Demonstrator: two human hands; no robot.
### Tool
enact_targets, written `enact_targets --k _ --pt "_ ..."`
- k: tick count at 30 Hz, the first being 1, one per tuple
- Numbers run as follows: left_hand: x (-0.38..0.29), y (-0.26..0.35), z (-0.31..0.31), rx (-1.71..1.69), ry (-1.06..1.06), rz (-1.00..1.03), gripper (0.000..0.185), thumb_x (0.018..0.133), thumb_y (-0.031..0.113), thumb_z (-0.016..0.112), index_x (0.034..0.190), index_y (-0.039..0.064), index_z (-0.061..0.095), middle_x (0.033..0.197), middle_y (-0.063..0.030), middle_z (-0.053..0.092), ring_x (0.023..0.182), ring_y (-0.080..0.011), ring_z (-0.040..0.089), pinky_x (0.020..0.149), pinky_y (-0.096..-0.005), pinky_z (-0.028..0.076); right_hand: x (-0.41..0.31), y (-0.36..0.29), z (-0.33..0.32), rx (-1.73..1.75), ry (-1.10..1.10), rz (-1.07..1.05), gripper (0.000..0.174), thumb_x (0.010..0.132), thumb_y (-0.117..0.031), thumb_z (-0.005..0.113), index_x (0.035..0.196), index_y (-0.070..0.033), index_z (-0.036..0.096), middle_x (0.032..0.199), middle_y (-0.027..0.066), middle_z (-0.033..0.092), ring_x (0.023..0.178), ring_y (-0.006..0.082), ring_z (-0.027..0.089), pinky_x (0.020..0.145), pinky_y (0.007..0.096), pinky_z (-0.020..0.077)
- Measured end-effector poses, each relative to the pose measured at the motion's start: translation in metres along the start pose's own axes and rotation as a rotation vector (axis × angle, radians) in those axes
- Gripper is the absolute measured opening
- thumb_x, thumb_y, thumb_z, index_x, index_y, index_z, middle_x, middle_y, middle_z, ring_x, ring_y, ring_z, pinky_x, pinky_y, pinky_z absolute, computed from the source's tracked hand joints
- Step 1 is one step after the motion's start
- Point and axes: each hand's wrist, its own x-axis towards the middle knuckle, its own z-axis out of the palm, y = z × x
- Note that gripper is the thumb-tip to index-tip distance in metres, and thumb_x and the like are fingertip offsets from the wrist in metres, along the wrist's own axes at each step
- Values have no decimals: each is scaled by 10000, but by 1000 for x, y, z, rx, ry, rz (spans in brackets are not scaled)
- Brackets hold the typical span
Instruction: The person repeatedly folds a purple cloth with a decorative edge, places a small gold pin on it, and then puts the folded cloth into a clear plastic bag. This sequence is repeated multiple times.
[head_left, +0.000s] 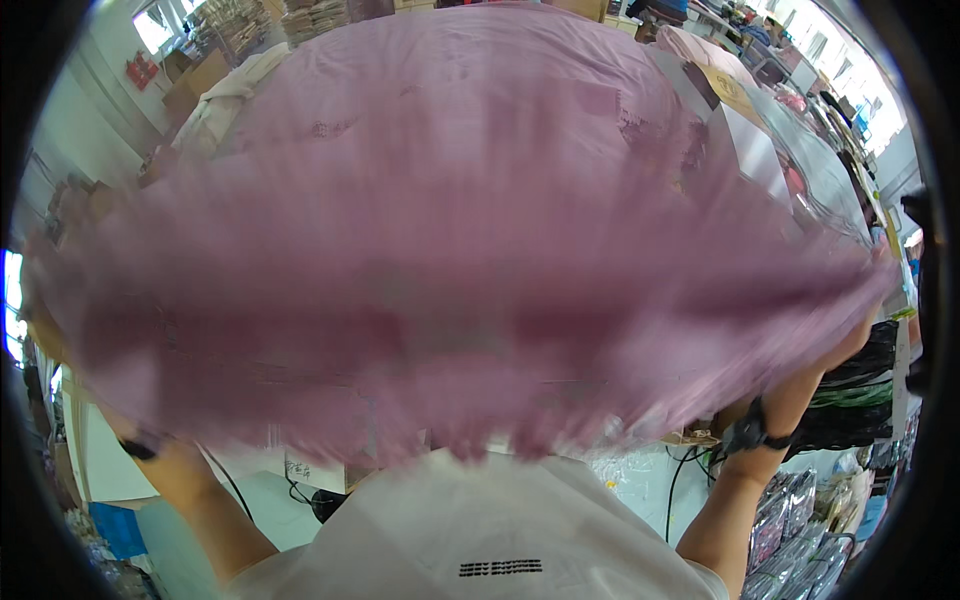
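A large piece of pink fabric (457, 225), blurred by motion, spans most of the view in front of me. My left hand (46, 326) is at the far left edge of the cloth, mostly covered and blurred. At the far right, my right hand (862, 330) is raised at the cloth's corner, which is drawn taut there; the fabric hides most of the fingers. Both arms are spread wide, with a black watch on the right wrist and a dark band on the left. Behind the blurred part lies more pink fabric (465, 45).
Cardboard boxes (206, 75) and stacked bundles stand at the back left. White paper and clear plastic (817, 157) lie at the right. Plastic-wrapped packages (795, 525) are low at the right, a blue box (118, 529) low at the left. A person (667, 9) is far off.
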Motion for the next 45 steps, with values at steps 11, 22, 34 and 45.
enact_targets --k 11,22,34,45 --pt "-201 -37 -63 -83 -597 -705 229 916 145 537 961 -25 685 861 -11 579 750 -91 482 656 -226 348 -153 105 -23 -901 301 449 195 1096 -116 554 1184 35 641 1059 32 678 951 69 581 839 219 463" --pt "-246 -140 188 -96 -899 -1024 581 971 539 696 1149 -13 726 866 -40 624 813 -172 585 738 -319 486 -41 347 -83 -1651 -37 150 291 1076 -338 565 1136 -62 636 972 204 737 899 437 685 801 495 524" --pt "-177 -119 184 -767 -469 -865 376 1032 122 681 1361 -9 553 1342 -113 611 1191 -217 589 1093 -381 449 64 274 -38 -1024 335 42 343 1071 -361 634 1036 -27 703 861 51 694 790 135 567 735 304 470" --pt "-251 -120 13 -126 -1310 -412 152 937 -47 619 1052 -12 712 1110 -81 720 1070 -162 648 965 -310 508 -99 117 -97 -929 -575 869 330 1031 -305 682 1007 16 757 1098 94 759 1012 181 685 907 331 535"
